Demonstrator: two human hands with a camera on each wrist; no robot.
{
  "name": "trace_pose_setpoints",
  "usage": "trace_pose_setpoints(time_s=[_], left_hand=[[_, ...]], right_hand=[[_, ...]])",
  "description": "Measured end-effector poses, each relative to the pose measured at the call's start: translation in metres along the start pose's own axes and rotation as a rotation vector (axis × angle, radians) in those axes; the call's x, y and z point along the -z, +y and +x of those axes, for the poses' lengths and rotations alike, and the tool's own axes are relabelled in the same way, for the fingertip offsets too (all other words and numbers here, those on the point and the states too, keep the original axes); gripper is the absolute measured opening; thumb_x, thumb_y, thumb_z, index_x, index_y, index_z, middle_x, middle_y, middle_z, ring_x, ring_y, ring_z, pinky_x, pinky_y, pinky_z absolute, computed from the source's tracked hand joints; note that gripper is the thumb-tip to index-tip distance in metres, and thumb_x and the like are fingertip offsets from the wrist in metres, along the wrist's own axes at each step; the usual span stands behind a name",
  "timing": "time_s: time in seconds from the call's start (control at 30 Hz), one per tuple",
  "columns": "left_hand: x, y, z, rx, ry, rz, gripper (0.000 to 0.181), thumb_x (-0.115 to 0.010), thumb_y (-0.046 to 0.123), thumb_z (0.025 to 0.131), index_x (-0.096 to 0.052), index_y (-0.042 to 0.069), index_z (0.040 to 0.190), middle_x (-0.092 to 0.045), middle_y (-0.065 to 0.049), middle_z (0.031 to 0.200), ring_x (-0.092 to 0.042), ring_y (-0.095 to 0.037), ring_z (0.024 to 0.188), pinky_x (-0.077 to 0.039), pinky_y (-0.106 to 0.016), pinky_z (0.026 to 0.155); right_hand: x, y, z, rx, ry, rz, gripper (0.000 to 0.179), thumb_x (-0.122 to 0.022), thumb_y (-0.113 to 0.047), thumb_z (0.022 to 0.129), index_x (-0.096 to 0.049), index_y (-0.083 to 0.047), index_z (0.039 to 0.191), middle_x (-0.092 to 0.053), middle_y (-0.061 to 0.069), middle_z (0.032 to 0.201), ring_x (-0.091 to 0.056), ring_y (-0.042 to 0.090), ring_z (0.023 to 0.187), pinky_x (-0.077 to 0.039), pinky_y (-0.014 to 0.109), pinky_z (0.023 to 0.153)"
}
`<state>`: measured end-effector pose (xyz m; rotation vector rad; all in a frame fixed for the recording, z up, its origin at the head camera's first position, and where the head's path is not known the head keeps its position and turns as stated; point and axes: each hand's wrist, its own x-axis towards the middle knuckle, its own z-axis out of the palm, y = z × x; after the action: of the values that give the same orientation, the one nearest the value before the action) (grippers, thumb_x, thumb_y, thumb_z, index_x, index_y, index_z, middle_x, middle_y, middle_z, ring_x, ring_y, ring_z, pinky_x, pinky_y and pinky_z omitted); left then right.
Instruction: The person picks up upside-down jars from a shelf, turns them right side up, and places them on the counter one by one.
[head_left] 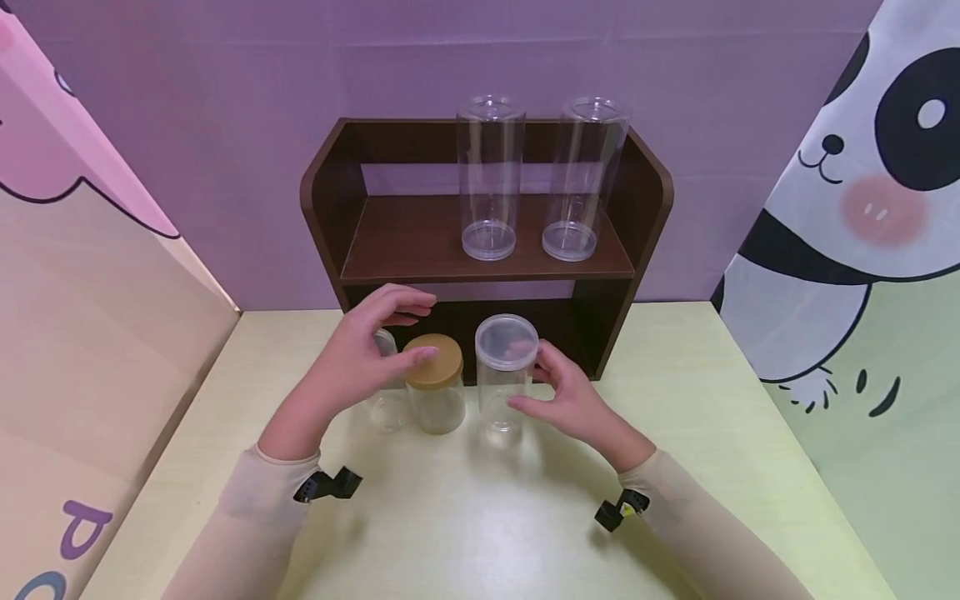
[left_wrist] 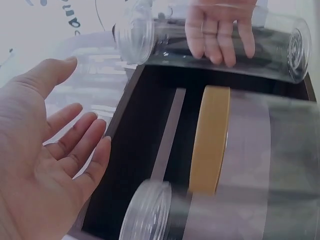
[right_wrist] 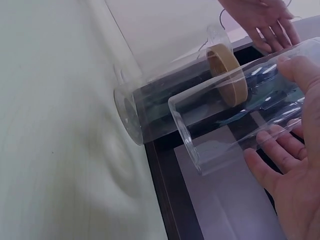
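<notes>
My right hand [head_left: 573,404] holds a tall clear plastic jar [head_left: 504,379] with a translucent lid, thumb on the near side and fingers behind. In the right wrist view the base of this jar [right_wrist: 200,135] is off the table. My left hand [head_left: 352,358], thumb apart from its bent fingers, hovers over a clear jar with a tan lid [head_left: 435,362]. The left wrist view shows this palm [left_wrist: 40,165] holding nothing. Left of the tan-lidded jar stands another clear jar [head_left: 386,410], partly hidden by the left hand.
A dark brown two-tier shelf [head_left: 405,237] stands at the back of the pale table [head_left: 465,517]. Two tall clear cylinders, a left one [head_left: 491,167] and a right one [head_left: 585,175], stand on its upper tier. Printed panels flank both sides.
</notes>
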<state>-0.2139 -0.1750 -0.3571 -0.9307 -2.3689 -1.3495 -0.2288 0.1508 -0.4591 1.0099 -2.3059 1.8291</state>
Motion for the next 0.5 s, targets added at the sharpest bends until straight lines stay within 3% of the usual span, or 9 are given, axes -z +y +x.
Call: trace_pose_setpoints(time_s=[0.27, 0.5], left_hand=[[0.015, -0.010, -0.015, 0.062, 0.047, 0.067, 0.049, -0.090, 0.007, 0.094, -0.070, 0.010, 0.139, -0.068, 0.001, 0.135, -0.066, -0.020, 0.124, -0.055, -0.027, 0.110], [0.025, -0.018, -0.025, 0.049, 0.095, 0.081, 0.047, -0.088, -0.001, 0.093, -0.071, 0.007, 0.137, -0.069, 0.001, 0.133, -0.066, -0.010, 0.118, -0.054, -0.026, 0.108]], right_hand=[[-0.003, 0.011, 0.011, -0.025, 0.009, -0.006, 0.070, -0.090, 0.007, 0.087, -0.057, -0.005, 0.148, -0.067, 0.013, 0.144, -0.066, 0.029, 0.132, -0.055, 0.049, 0.115], [-0.006, 0.017, 0.019, -0.025, 0.016, -0.028, 0.069, -0.090, 0.007, 0.088, -0.058, -0.003, 0.147, -0.068, 0.014, 0.139, -0.066, 0.026, 0.123, -0.057, 0.041, 0.114]])
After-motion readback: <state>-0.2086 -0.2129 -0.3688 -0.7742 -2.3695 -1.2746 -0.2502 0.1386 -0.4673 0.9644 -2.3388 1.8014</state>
